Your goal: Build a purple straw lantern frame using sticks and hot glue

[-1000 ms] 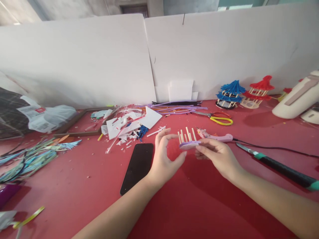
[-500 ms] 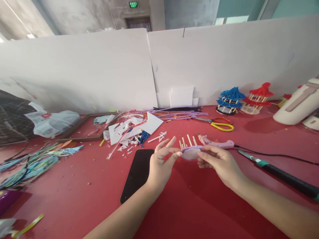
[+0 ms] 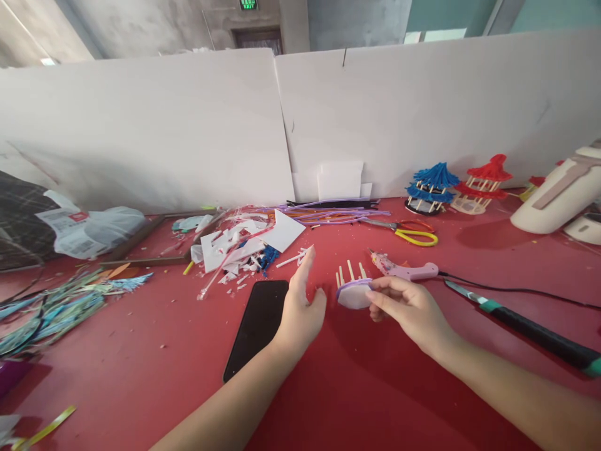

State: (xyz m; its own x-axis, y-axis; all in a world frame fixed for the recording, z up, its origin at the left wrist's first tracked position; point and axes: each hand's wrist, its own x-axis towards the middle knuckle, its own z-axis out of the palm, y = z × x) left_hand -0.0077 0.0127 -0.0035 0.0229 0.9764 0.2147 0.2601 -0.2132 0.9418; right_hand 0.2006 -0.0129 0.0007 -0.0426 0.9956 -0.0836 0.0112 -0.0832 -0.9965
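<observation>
A small white disc with a purple rim and several short wooden sticks [image 3: 354,295] is pinched at its right edge by my right hand [image 3: 406,311]. The disc is tilted, its flat underside toward me and the sticks pointing up and away. My left hand [image 3: 301,300] is apart from it on the left, index finger stretched up and thumb spread, holding nothing. Just under and beside that hand lies a black phone [image 3: 256,326]. Behind my right hand rests a pink glue gun [image 3: 408,270] with its black cord running right.
Paper scraps [image 3: 239,247] and purple pipe cleaners [image 3: 323,214] lie toward the white board. Scissors [image 3: 416,235], a blue model pavilion [image 3: 432,188], a red one [image 3: 483,181] and a pale flask [image 3: 556,191] stand or lie right. A green-and-black cutter [image 3: 526,329] lies beside my right forearm.
My left hand has let go of the disc's left edge and moved slightly left, its fingers opening. My right hand keeps its hold, and the disc has tipped a little lower on the left.
</observation>
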